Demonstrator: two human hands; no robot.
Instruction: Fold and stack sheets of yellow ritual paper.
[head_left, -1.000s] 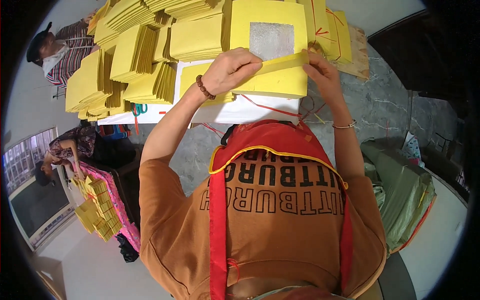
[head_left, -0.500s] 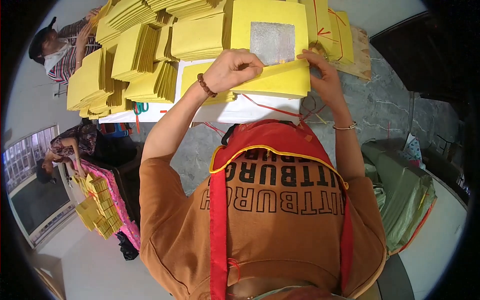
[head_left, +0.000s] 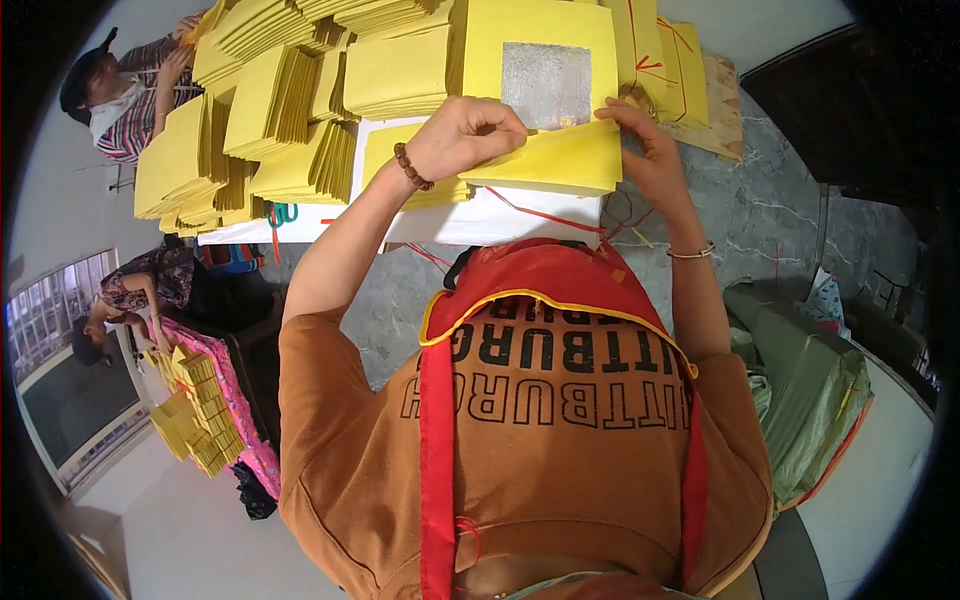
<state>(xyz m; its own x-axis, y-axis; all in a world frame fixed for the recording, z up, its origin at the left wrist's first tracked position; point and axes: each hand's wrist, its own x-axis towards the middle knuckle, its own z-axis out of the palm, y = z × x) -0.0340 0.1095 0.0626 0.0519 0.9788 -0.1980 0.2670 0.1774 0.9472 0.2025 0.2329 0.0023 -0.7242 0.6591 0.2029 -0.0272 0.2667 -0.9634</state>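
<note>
Yellow folded paper sheet (head_left: 545, 160) pinched in left hand (head_left: 465, 135) grip, right hand (head_left: 650, 150) fingers pressed flat on its edge.

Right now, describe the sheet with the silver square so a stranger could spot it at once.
Start at the white table piled with yellow paper stacks. Just beyond the left hand and right hand lies the yellow sheet. It alone shows a shiny silver foil square at its centre.
</note>
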